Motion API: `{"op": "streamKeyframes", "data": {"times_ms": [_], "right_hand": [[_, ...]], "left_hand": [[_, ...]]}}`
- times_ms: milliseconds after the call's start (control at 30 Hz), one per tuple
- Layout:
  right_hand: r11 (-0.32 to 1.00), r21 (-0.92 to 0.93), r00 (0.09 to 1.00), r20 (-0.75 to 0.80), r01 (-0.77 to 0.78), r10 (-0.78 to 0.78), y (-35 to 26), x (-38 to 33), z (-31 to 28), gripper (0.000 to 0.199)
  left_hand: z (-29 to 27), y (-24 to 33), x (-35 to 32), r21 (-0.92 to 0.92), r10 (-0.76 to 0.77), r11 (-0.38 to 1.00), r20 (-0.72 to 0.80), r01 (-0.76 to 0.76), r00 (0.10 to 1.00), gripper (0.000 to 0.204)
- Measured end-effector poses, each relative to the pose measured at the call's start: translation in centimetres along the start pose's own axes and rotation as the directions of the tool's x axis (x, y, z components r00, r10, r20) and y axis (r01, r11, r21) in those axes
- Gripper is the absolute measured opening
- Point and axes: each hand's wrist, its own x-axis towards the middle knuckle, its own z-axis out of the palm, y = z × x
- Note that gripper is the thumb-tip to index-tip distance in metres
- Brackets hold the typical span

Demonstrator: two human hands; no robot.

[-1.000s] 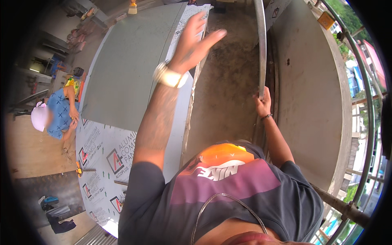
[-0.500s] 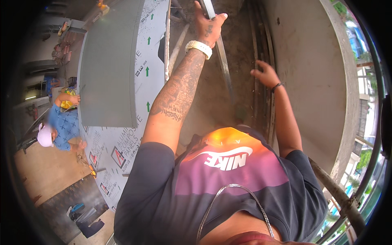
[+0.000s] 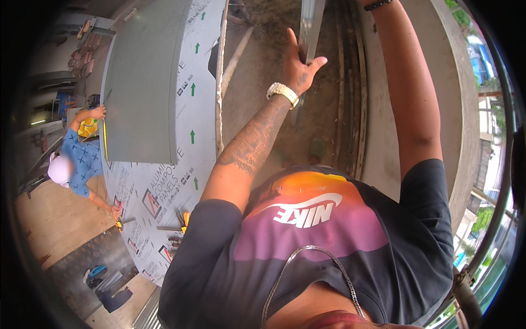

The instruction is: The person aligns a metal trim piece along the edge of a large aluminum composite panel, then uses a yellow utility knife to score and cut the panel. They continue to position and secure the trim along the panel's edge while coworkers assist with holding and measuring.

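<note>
While the right hand is out of view, the left hand (image 3: 299, 74) has thumb and finger spread about the metal strip (image 3: 310, 27), between panel (image 3: 143, 90) and wall (image 3: 379, 145), its grip unclear.

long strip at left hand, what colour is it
The long strip is silvery grey, best seen in the head view.

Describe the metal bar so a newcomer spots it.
Right of the big grey panel, find the left hand, with a white watch at its wrist. The metal bar shows between its thumb and forefinger: shiny silver, unlike the dull brown poles further right.
</note>
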Motion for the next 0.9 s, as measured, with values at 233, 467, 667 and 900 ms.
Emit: {"op": "streamKeyframes", "data": {"times_ms": [233, 467, 667, 900], "right_hand": [[0.914, -0.405, 0.998, 0.048, -0.011, 0.033, 10.3, -4.9, 0.4, 0.025], [0.723, -0.589, 0.932, -0.212, -0.361, 0.293, 27.8, -16.0, -0.6, 0.048], [0.662, -0.525, 0.844, -0.365, -0.535, 0.393, 35.3, -21.8, -0.8, 0.063], [0.642, -0.514, 0.821, -0.398, -0.569, 0.409, 36.1, -22.6, -4.0, 0.072]], "left_hand": [[-3.9, -4.4, -5.1, 0.446, -0.378, 0.859, 0.225, 0.25, 0.898, 0.139], [-12.4, -2.2, -8.6, 0.136, -0.649, 0.76, 0.109, 0.636, 0.753, 0.095], [-14.7, 1.2, -10.8, 0.043, -0.627, 0.779, 0.096, 0.626, 0.773, 0.067], [-15.8, 0.1, -16.0, 0.066, -0.677, 0.736, 0.083, 0.674, 0.731, 0.057]]}}
